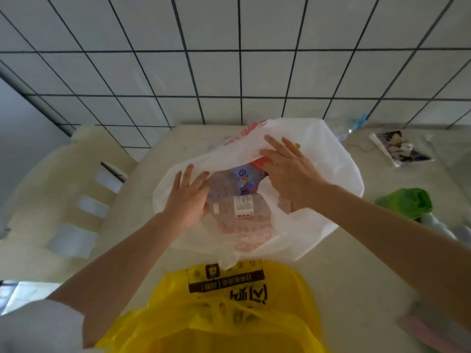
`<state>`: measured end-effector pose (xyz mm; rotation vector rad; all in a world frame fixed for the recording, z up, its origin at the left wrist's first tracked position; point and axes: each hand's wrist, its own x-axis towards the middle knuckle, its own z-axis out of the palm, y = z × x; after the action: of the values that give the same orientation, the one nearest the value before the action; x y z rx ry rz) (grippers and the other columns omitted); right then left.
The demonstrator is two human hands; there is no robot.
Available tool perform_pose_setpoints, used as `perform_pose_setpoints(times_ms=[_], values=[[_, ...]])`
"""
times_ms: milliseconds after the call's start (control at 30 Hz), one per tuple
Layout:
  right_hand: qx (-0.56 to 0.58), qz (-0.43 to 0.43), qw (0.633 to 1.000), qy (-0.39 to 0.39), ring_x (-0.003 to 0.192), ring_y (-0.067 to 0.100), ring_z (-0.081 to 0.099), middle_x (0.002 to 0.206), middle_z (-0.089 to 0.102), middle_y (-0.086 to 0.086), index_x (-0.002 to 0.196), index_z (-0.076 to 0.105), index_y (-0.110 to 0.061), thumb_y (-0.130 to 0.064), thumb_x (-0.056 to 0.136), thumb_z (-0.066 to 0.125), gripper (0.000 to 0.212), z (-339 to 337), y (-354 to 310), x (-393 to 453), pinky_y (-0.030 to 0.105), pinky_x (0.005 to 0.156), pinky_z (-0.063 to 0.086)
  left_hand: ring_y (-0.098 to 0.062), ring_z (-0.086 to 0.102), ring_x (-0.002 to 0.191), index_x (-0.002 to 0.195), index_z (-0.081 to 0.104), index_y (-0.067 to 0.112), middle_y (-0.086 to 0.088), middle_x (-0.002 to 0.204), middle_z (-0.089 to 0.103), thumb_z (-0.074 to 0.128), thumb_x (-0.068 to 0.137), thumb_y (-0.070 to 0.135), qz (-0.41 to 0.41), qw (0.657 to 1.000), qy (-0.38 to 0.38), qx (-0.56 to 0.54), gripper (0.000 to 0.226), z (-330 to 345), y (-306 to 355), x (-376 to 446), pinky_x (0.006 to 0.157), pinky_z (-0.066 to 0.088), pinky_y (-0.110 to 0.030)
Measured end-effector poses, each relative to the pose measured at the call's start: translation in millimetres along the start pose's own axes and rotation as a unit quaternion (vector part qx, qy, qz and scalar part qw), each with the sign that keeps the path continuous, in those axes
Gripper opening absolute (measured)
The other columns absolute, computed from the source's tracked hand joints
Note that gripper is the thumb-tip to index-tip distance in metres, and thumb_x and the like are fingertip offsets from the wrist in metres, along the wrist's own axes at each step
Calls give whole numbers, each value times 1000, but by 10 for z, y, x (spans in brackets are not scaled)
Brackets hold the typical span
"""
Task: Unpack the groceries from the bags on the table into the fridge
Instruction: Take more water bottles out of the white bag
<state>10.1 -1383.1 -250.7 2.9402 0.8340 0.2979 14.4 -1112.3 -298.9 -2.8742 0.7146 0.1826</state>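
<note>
A white plastic bag (316,220) with red print lies open on the table. Inside it I see a clear packet (239,207) with a white barcode label, a blue-and-purple wrapper (246,183) and a red package (260,163). My left hand (187,197) is at the bag's left rim, fingers spread, touching the clear packet. My right hand (285,171) rests with fingers apart on the bag's far flap, over the red package. A yellow bag (229,314) with black print sits nearest me. The fridge is out of view.
A green bag (407,202) lies at the right. A flat printed packet (400,147) and a blue clip (359,121) sit at the back right by the tiled wall (229,59). A cream chair (63,194) stands left of the beige table (369,263).
</note>
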Motion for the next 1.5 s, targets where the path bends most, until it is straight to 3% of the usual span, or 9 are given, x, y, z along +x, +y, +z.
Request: perform_pose_setpoints(times_ms=[67,267,500,667,767,900,1033,1300,1500], values=[[-54,-26,998,-36,138,36,35,132,58,8,108,72,-13,-17,75,73,33,88,92,161,52,113,21,-49,28,139,128,59,9,-12,148,43,80,72,24,-25,1000,-5,-4,62,23,-158,53,109,26,-64],[-116,-15,988,-100,148,29,5,158,22,5,146,33,-11,-24,94,51,57,335,275,556,46,119,4,-34,-8,148,151,24,17,-5,163,-6,54,93,38,-64,998,-16,18,68,49,-481,313,118,5,-51],[-48,11,997,-55,131,46,41,139,49,22,128,55,2,3,75,65,54,625,592,775,60,104,35,-29,-24,145,155,0,19,4,160,-21,47,97,38,-92,992,-84,38,77,136,-617,617,118,-4,-50],[-63,14,996,-69,141,38,27,150,37,14,136,48,-6,-15,86,63,53,677,603,865,53,113,22,-37,-20,145,149,26,20,-1,163,-7,46,96,34,-110,987,-116,20,58,203,-629,721,117,-8,-55],[-69,-17,997,-18,135,42,37,142,47,17,118,64,-2,-13,81,72,39,735,523,884,58,110,26,-45,16,144,109,64,9,-17,151,37,61,86,13,-15,995,89,46,23,261,-476,666,115,8,-59],[-59,-102,992,33,132,43,42,140,50,17,102,70,-5,-14,72,75,32,852,285,890,55,108,28,-35,49,111,83,67,8,-12,108,64,66,68,-2,83,970,227,-10,19,363,-242,587,84,37,-43],[-73,-151,986,1,141,40,25,153,32,15,131,56,-14,-15,70,78,65,920,119,820,51,114,19,-29,62,93,91,69,11,-7,92,68,72,65,4,50,990,127,-36,27,523,-145,557,70,50,-34],[-99,-204,974,15,135,36,39,142,48,16,122,63,-8,-9,76,73,46,936,62,829,48,112,24,-28,64,84,72,68,13,-4,61,66,88,50,21,28,999,23,1,31,622,-249,651,57,47,-28],[-31,-195,977,86,126,36,50,131,58,16,114,63,-4,-5,80,69,35,843,70,774,47,109,33,-31,54,110,104,64,8,-11,102,66,63,84,21,12,988,43,-149,23,501,-225,554,80,47,-38]])
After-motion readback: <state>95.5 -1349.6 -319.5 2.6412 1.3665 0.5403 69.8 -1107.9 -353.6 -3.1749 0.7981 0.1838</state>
